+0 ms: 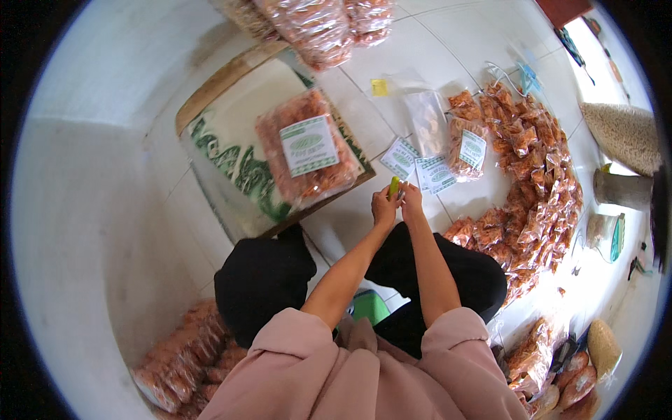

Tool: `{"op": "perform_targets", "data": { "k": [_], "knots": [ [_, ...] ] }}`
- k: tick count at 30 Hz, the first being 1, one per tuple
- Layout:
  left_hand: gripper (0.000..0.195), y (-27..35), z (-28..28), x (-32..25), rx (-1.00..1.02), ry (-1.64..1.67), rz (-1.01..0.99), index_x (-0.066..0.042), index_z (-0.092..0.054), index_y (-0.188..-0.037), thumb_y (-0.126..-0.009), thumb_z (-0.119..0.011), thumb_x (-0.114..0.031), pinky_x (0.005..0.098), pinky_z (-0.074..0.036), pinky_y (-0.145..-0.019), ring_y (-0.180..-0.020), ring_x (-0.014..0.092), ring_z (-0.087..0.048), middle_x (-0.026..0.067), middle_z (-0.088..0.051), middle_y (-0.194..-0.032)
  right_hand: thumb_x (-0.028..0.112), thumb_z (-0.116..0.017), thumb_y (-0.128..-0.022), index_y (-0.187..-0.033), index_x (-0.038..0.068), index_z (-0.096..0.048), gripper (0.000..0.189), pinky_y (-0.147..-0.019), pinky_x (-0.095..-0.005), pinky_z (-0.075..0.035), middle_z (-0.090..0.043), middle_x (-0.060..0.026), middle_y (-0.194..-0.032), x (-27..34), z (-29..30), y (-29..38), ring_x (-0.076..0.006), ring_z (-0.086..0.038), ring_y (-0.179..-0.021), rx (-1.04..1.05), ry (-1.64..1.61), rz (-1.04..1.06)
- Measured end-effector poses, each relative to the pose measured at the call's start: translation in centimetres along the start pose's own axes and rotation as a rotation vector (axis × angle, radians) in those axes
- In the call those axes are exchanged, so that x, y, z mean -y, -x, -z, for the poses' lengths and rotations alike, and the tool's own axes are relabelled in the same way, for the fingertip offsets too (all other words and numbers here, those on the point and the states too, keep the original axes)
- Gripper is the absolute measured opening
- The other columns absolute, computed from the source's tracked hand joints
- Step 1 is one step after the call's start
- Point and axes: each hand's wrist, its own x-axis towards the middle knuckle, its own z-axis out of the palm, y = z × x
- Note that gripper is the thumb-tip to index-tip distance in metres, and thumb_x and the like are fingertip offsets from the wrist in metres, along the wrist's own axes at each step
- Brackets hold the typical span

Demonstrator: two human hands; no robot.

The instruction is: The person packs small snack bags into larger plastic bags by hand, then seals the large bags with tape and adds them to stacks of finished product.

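Both hands meet above the tiled floor in front of my knees. My left hand grips a small yellow-green tool, whose exact kind I cannot make out. Close beside it, my right hand has its fingertips at a small greyish part; whether it grips that is unclear. Just beyond the fingers lie printed paper labels. Past them, a small clear bag of reddish-brown food with a label lies on the floor. To the left, a large labelled bag of similar food rests on a low table.
Clear plastic bags and a yellow packet lie ahead. Many small filled packets form a curved pile at right. Large filled bags stand at the far side, with more bags behind left. A green object sits between my legs.
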Motion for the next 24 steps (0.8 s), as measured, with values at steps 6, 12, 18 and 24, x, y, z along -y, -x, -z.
{"op": "perform_targets", "data": {
  "k": [6,12,18,24],
  "knots": [
    [0.029,-5.5,-0.8,2.8,0.008,-0.110,-0.003,-0.002,-0.055,-0.106,-0.079,-0.056,-0.012,0.0443,-0.040,-0.078,-0.089,0.036,-0.052,0.0203,-0.058,-0.092,0.002,-0.053,-0.078,-0.110,-0.006,-0.050,0.034,-0.057,-0.0249,-0.043,-0.058,-0.0090,-0.084,-0.9,-2.7,-3.1,-0.0142,-0.053,-0.065,-0.070,0.033,-0.028],
    [0.052,-4.8,-1.3,-0.4,0.036,0.005,-0.126,0.013,-0.031,-0.126,-0.079,-0.047,-0.004,0.0386,-0.021,-0.106,-0.129,0.036,-0.023,0.0278,-0.022,-0.138,0.011,-0.055,-0.071,-0.114,0.002,-0.056,0.043,-0.088,-0.0400,-0.037,-0.061,-0.0194,-0.093,-1.7,-0.9,-6.2,-0.0335,-0.048,-0.100,-0.328,0.875,0.319],
    [0.045,0.4,7.2,-8.6,0.045,0.332,-0.135,0.004,-0.036,-0.128,-0.088,-0.046,-0.013,0.0323,-0.028,-0.101,-0.122,0.030,-0.038,0.0207,-0.037,-0.133,0.010,-0.049,-0.083,-0.107,-0.001,-0.059,0.028,-0.070,-0.0262,-0.045,-0.063,-0.0108,-0.088,7.8,-6.4,-2.9,-0.0147,-0.057,-0.075,-0.059,0.321,0.517],
    [0.043,0.0,19.9,-8.1,-0.812,-0.121,-0.364,0.001,-0.042,-0.123,-0.088,-0.049,-0.022,0.0378,-0.029,-0.098,-0.114,0.034,-0.040,0.0209,-0.038,-0.130,0.032,-0.045,-0.090,-0.111,0.000,-0.055,0.040,-0.072,-0.0315,-0.046,-0.061,-0.0104,-0.089,9.6,-14.1,0.7,-0.0194,-0.058,-0.079,0.506,0.547,0.675]
  ]
}}
